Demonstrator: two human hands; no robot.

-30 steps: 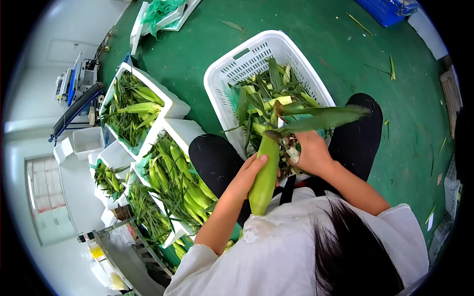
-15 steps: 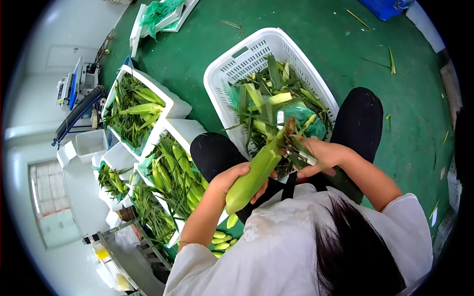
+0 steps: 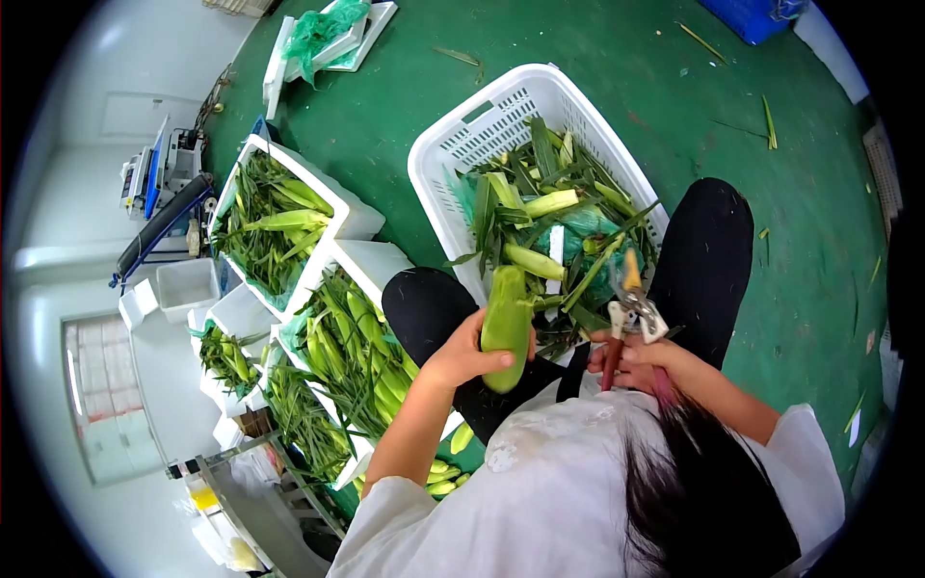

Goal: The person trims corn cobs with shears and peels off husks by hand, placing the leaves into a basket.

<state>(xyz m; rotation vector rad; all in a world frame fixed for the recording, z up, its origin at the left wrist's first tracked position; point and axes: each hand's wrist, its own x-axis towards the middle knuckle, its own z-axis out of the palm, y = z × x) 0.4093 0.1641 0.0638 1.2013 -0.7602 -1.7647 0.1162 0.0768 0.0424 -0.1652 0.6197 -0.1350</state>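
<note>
My left hand is wrapped round a green ear of corn in its husk, held upright over my lap with its upper end cut blunt. My right hand grips pruning shears with red handles, their blades pointing away from me. A blurred yellow-brown piece shows just above the blades; I cannot make out what it is. Beyond both hands, between my knees, stands a white plastic basket with husk leaves, cut corn ends and green netting in it.
To the left, white foam boxes hold unhusked corn and long leaves. Several trimmed ears lie on the green floor by my left side. Foam lids with green netting lie at the back left. A blue crate stands at the far right.
The leafy, brown-tufted top has gone from the ear in my left hand, and the ear has turned more upright. My right hand has drawn back from it, bringing the shears into plain view.
</note>
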